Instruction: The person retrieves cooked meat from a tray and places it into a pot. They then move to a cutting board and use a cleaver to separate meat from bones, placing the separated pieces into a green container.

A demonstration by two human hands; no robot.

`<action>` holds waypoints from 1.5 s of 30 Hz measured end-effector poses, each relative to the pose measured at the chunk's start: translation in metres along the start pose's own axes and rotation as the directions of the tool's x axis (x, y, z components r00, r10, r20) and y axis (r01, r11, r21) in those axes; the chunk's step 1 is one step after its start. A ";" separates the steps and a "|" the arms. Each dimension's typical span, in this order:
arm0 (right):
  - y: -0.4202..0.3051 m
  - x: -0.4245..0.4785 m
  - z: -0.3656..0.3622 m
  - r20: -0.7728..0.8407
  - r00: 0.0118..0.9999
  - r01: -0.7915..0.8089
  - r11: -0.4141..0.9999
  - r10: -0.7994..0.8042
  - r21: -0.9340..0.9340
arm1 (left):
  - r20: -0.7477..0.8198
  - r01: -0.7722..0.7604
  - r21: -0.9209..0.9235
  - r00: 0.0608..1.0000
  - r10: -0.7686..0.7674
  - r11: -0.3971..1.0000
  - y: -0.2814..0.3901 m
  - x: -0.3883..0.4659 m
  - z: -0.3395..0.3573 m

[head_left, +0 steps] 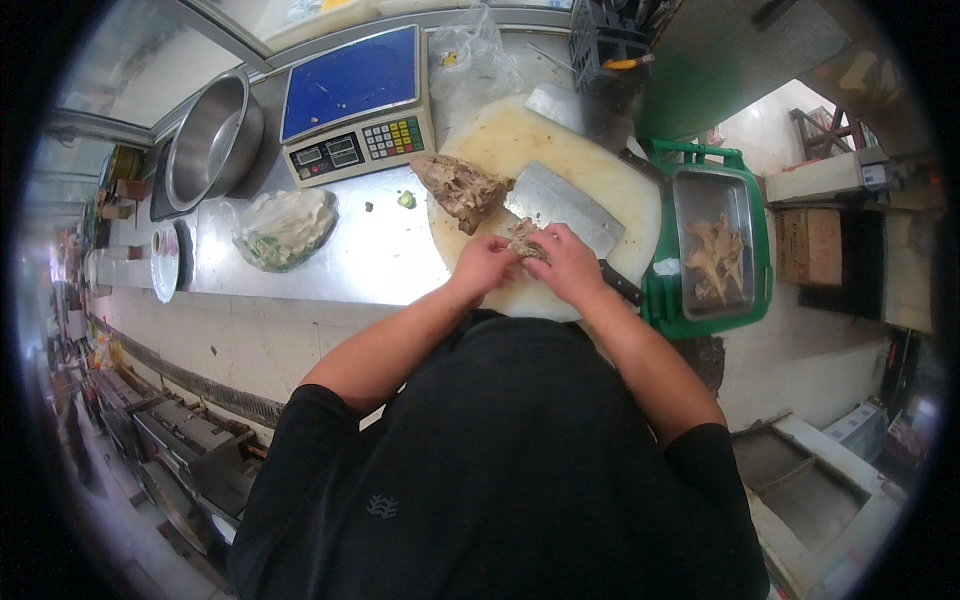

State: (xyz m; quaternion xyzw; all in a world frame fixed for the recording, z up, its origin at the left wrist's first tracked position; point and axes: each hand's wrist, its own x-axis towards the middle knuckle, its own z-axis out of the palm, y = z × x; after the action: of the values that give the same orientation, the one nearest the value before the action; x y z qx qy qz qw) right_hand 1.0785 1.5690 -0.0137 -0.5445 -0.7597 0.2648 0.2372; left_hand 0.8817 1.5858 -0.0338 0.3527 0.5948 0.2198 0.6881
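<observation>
Both my hands grip a small piece of cooked meat (527, 238) over the front of a round cutting board (637, 202). My left hand (484, 264) pinches it from the left, and my right hand (564, 264) has its fingers on the right side. Just beyond them lies a cleaver (566, 206), its broad blade flat on the board and its dark handle (621, 283) beside my right wrist. A large chunk of cooked meat on the bone (461, 189) rests at the board's left edge. Parts of the small piece are hidden by my fingers.
Left on the steel counter (360, 262) are a digital scale (352, 105), a plastic bag of pale food (289, 229) and a steel basin (214, 142). A second cleaver (574, 109) lies at the board's back. Rightward, a metal tray (712, 296) holding bones sits on a green bin (761, 247).
</observation>
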 end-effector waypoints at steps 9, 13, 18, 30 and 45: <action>0.017 0.009 0.000 0.051 0.999 -0.003 0.999 0.001 0.053 | 0.010 -0.002 -0.002 1.000 0.002 1.000 0.010 -0.001 0.000; 0.019 0.008 -0.002 0.039 0.999 0.008 0.997 -0.011 0.082 | -0.007 -0.071 0.093 0.997 0.072 0.993 0.009 0.001 0.002; 0.020 0.011 -0.002 0.047 0.999 -0.023 0.996 0.019 0.082 | -0.015 -0.183 0.318 0.980 0.198 0.930 0.017 0.001 0.006; 0.027 0.018 -0.002 0.099 0.979 -0.194 0.964 0.179 0.182 | -0.040 -0.129 0.112 0.990 0.134 0.985 0.019 0.023 0.010; 0.018 0.014 0.001 0.031 0.992 -0.119 0.993 0.120 -0.016 | -0.004 -0.289 0.249 0.954 0.300 0.924 0.005 0.019 0.013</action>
State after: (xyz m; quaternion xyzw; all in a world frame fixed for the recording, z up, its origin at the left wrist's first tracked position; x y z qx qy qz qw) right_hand 1.0863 1.5872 -0.0247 -0.5864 -0.7313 0.2820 0.2048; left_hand 0.8983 1.5995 -0.0423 0.5158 0.5718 0.2526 0.5858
